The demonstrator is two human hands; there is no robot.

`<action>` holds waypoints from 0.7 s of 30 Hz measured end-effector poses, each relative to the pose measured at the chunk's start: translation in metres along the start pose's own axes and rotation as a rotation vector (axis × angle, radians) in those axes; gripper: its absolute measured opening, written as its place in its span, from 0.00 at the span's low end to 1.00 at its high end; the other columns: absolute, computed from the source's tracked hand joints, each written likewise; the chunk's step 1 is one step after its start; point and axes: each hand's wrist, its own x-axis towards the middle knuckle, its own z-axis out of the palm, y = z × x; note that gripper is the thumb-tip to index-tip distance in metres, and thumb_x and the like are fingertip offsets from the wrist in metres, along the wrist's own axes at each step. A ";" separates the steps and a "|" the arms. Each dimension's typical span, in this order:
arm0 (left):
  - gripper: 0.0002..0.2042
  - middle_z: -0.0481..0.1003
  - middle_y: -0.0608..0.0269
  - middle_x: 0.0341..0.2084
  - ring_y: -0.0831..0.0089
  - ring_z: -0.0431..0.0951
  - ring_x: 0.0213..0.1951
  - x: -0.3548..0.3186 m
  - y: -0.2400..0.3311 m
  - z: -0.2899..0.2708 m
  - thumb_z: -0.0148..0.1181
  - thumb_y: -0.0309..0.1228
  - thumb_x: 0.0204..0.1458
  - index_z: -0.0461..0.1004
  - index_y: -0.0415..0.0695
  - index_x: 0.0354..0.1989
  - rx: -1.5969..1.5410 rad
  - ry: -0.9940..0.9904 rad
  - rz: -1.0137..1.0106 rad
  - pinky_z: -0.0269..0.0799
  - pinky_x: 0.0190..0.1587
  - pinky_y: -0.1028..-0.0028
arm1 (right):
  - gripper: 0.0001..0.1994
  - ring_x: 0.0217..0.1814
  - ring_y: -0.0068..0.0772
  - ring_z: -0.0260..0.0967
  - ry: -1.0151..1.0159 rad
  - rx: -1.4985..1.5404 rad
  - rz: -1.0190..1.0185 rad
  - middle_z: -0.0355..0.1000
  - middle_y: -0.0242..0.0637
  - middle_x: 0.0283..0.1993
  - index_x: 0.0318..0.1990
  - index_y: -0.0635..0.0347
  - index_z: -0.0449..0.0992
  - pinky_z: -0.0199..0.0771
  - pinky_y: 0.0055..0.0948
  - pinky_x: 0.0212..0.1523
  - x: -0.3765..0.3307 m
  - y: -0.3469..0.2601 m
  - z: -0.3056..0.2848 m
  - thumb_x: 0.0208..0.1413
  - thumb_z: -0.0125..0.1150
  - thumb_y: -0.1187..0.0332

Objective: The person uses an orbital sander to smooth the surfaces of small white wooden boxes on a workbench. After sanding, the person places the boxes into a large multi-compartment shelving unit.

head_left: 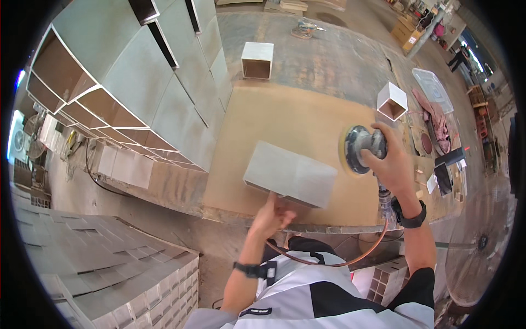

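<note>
A grey open-ended box (290, 172) lies on its side on the brown worktable (285, 115), near the front edge. My left hand (272, 215) touches its near lower edge, with one finger pointing up against it. My right hand (390, 162) grips a round air sander (359, 148), held tilted just right of the box with its pad facing left toward the box's end. A reddish hose (350, 260) loops down from the sander in front of my body.
A tall stack of grey open boxes (137, 82) fills the table's left side. Two more boxes (257, 59) (392, 100) stand farther back. Stacked grey panels (104, 263) sit lower left. A fan (476, 247) is at the right. A person (457, 57) stands far off.
</note>
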 end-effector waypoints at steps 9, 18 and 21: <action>0.22 0.74 0.47 0.43 0.44 0.71 0.46 0.036 -0.006 0.031 0.65 0.27 0.43 0.71 0.40 0.49 1.455 0.496 0.851 0.69 0.49 0.57 | 0.25 0.40 0.51 0.70 -0.159 -0.105 -0.378 0.68 0.48 0.40 0.51 0.53 0.72 0.73 0.42 0.40 0.014 -0.057 0.082 0.41 0.66 0.64; 0.25 0.73 0.46 0.45 0.45 0.71 0.49 0.058 -0.010 0.028 0.62 0.25 0.42 0.70 0.40 0.53 1.443 0.521 1.200 0.69 0.50 0.58 | 0.22 0.36 0.57 0.70 -0.375 -0.162 -0.617 0.66 0.54 0.38 0.49 0.55 0.71 0.73 0.46 0.34 -0.003 -0.076 0.166 0.42 0.65 0.66; 0.24 0.72 0.45 0.46 0.46 0.70 0.51 0.042 -0.009 0.029 0.62 0.26 0.41 0.71 0.41 0.52 1.610 0.466 1.036 0.68 0.52 0.57 | 0.22 0.35 0.58 0.70 -0.350 -0.169 -0.475 0.66 0.54 0.37 0.49 0.55 0.72 0.73 0.46 0.34 0.025 -0.071 0.173 0.41 0.65 0.67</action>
